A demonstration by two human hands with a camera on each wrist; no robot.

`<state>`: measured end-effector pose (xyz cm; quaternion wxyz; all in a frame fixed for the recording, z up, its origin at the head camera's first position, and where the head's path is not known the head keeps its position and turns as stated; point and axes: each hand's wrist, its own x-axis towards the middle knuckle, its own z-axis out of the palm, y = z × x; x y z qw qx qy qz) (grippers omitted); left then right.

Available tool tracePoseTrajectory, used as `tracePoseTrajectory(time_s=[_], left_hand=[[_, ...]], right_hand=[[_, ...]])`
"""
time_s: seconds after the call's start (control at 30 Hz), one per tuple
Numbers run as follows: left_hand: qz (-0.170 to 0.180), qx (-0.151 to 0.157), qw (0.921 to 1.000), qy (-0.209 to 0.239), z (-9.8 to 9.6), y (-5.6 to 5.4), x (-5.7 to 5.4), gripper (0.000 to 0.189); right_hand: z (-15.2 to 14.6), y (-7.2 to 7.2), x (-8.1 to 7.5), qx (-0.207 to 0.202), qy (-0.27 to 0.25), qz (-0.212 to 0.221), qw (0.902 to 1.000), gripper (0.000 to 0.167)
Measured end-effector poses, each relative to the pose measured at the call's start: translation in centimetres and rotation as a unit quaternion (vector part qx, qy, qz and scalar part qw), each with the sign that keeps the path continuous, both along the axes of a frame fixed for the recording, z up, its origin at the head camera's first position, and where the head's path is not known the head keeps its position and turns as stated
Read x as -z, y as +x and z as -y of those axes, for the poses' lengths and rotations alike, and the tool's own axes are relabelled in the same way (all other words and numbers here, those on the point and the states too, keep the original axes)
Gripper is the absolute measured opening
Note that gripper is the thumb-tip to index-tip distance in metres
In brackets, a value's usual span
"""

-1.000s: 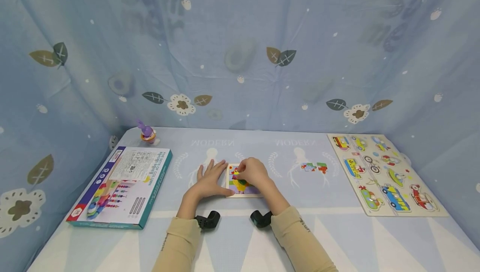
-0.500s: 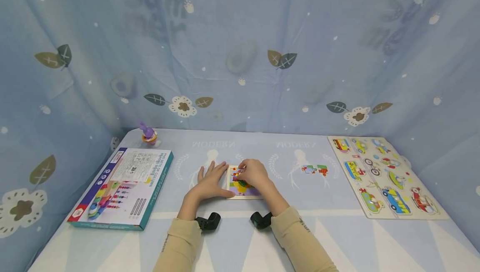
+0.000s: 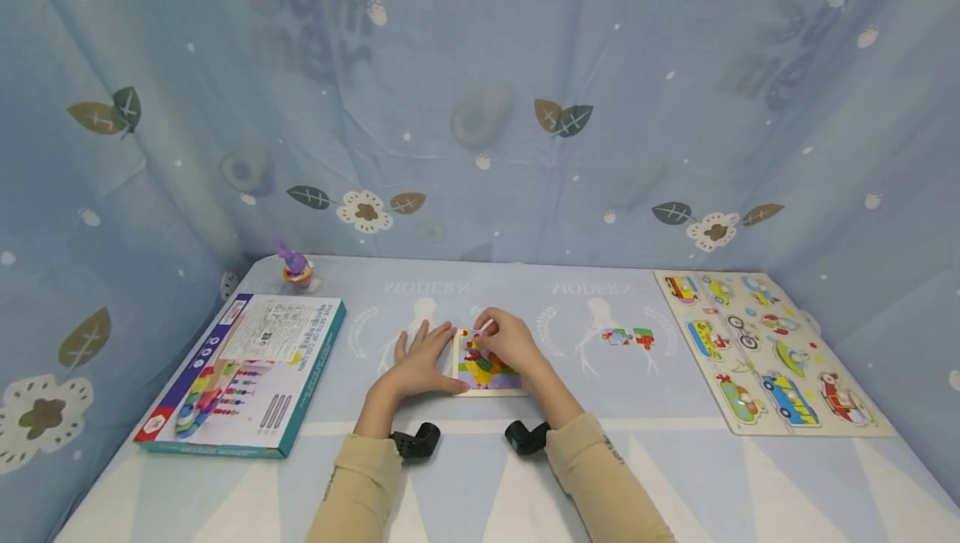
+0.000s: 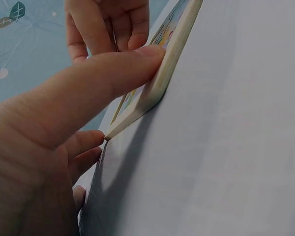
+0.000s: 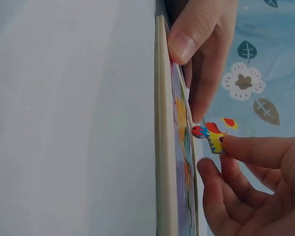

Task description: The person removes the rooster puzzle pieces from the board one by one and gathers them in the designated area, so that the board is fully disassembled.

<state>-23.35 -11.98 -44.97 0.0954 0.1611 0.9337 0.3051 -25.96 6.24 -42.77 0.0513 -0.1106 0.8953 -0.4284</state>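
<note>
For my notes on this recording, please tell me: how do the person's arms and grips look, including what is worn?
The left sleeve and right sleeve are tan, with cuffs that look turned back and dark markings too small to read. The left wrist device and right wrist device are black, rounded and bent. The left grip and right grip are bare.

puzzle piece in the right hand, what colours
Mostly red and yellow, with some blue; the puzzle piece shows best in the right wrist view.

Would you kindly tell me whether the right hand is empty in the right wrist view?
No, the right hand pinches a small puzzle piece with red, yellow and blue on it.
</note>
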Motion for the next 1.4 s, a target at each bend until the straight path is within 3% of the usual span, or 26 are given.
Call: tracePoseTrajectory(time_s=[0.23, 1.4], left_hand=[[-0.001, -0.002, 1.0, -0.005, -0.1, 0.0, 0.0, 0.097], [-0.005, -0.002, 1.0, 0.002, -0.1, -0.2, 0.3, 0.099]], right_hand=[[-1.3, -0.1, 0.1, 0.052, -0.065, 0.041, 0.9957, 0.013], [-9.4, 0.1, -0.6, 0.137, -0.045, 0.016, 0.9894, 0.023]])
